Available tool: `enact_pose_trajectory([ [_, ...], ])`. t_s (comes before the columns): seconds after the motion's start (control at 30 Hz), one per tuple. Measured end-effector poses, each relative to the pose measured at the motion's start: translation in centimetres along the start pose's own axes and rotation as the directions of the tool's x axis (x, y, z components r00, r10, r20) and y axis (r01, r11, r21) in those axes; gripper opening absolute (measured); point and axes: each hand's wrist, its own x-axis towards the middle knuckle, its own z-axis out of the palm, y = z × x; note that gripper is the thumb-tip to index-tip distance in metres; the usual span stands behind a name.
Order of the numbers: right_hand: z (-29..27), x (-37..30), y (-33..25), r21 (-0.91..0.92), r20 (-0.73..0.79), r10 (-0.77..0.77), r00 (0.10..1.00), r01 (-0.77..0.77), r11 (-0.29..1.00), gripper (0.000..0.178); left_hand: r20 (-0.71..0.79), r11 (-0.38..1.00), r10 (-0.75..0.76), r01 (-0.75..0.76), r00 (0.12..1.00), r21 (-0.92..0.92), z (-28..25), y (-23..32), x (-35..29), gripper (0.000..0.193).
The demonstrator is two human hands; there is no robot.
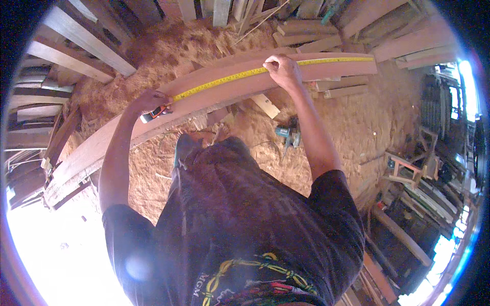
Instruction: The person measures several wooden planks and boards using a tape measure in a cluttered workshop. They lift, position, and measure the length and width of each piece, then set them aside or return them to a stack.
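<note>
A long wooden plank [224, 93] runs across in front of me. Along it stretches the yellow blade of a tape measure [217, 81], reaching close to the plank's right end. My left hand [149, 102] is closed round the orange and black tape measure case [156, 113] over the plank's left part. Further right, my right hand [284, 71] is closed in a pinch at the blade, which shows on both sides of it. Whatever lies between those fingertips is too small to make out.
A blue-green power tool [288, 133] lies on the sawdust-covered ground beside a short wood offcut [265, 105]. Boards [84, 41] are stacked at the far left, with more timber [309, 33] at the back. A small wooden frame [406, 170] stands at the right.
</note>
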Motion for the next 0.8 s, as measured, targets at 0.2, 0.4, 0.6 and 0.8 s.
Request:
enact_pose_trajectory([
  [0.2,-0.3,1.2,-0.4,-0.049,0.119,0.062,0.991,-0.057,0.997,0.019,-0.021,0.999,-0.027,0.026,0.999,-0.029,0.6,-1.2,0.9,0.034],
  [0.4,1.5,1.4,1.9,-0.085,0.186,0.057,0.981,-0.041,0.996,0.027,-0.026,0.992,0.037,-0.04,0.999,-0.121,1.2,-0.8,0.2,0.033],
  [0.6,3.9,2.8,4.4,0.247,0.26,-0.053,0.964,-0.013,0.969,0.018,-0.176,0.98,0.144,-0.116,0.974,0.161,3.8,1.6,-1.7,0.026],
  [0.8,2.4,4.7,7.0,0.014,0.319,-0.067,0.945,0.066,0.998,0.015,-0.143,0.958,0.192,-0.154,0.971,0.241,5.8,3.8,-0.9,0.027],
])
